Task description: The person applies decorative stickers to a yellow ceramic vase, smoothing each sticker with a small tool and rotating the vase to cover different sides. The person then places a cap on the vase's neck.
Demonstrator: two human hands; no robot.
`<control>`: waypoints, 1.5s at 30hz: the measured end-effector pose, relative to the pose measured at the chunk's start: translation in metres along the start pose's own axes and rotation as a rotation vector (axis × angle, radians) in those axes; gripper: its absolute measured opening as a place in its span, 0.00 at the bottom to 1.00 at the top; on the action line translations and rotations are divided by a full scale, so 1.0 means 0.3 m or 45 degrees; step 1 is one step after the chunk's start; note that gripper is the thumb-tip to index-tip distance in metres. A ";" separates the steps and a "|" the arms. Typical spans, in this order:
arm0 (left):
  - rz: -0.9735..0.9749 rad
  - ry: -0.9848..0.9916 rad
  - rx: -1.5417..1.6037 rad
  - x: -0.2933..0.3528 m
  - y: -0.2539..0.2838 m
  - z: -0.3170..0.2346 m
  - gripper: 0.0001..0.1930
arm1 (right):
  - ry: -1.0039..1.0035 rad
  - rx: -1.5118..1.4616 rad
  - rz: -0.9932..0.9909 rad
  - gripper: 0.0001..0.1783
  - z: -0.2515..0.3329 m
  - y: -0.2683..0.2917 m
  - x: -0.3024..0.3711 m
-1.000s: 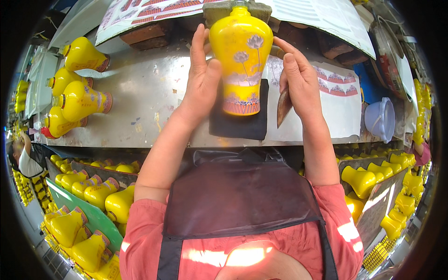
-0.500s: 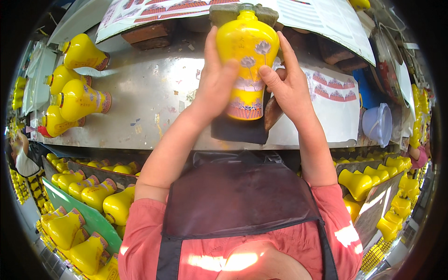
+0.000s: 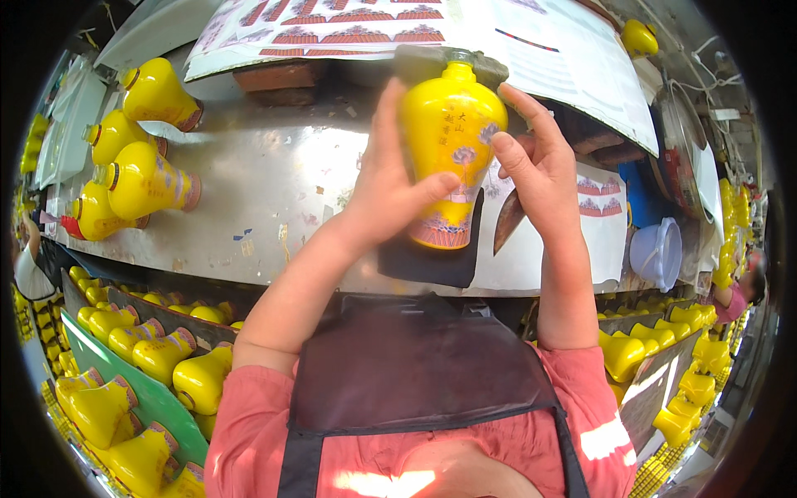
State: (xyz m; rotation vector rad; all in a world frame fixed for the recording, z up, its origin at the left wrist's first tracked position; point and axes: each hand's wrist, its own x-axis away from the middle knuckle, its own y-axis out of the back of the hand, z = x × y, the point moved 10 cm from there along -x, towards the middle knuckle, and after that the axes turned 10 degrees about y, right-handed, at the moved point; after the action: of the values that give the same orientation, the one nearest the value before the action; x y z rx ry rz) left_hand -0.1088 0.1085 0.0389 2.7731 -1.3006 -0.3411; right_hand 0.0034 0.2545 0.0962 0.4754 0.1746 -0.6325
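A yellow vase-shaped bottle (image 3: 440, 124) lies tilted in front of me, its clear-glass neck away from me on a dark grey pad (image 3: 494, 70). It bears purple lotus flowers, dark lettering and a patterned band at the base. My left hand (image 3: 386, 178) is closed along its left side, thumb across the front. At its right shoulder are the fingertips of my right hand (image 3: 540, 158), with the thumb beside a lotus print. Beneath the bottle's base lies a black cloth (image 3: 427, 264). A brown pointed blade-like piece (image 3: 509, 220) shows below my right hand.
Several yellow bottles (image 3: 149, 183) lie at the table's left. Printed decal sheets (image 3: 349, 29) cover a raised board at the back; another sheet (image 3: 598, 241) lies right, near a pale bucket (image 3: 656, 253). Racks of yellow bottles (image 3: 203, 378) stand on both sides. Other people are at the far edges.
The bottle has turned slightly, so its lotus prints sit further right and its lettering shows more clearly. My left thumb now lies across its front. The whole view has shifted a little.
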 end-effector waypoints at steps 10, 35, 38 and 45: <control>0.084 0.368 0.722 0.029 0.038 0.100 0.36 | -0.284 -0.130 0.022 0.28 -0.095 0.006 0.038; 0.007 0.122 0.102 -0.002 0.003 0.016 0.44 | -0.198 -0.042 0.107 0.34 -0.102 -0.036 0.098; -0.088 -0.270 -0.393 -0.001 0.030 -0.079 0.41 | -0.222 -0.088 0.121 0.42 -0.119 -0.059 0.120; -0.054 -0.419 -0.690 -0.006 -0.022 -0.101 0.38 | -0.195 -0.051 0.086 0.51 -0.122 -0.086 0.120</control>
State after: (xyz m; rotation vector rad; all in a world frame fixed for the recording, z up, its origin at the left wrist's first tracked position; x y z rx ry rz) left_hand -0.0982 0.1130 0.0676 2.3439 -1.0005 -1.0176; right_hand 0.0161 0.2350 0.0436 0.3909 0.0262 -0.5959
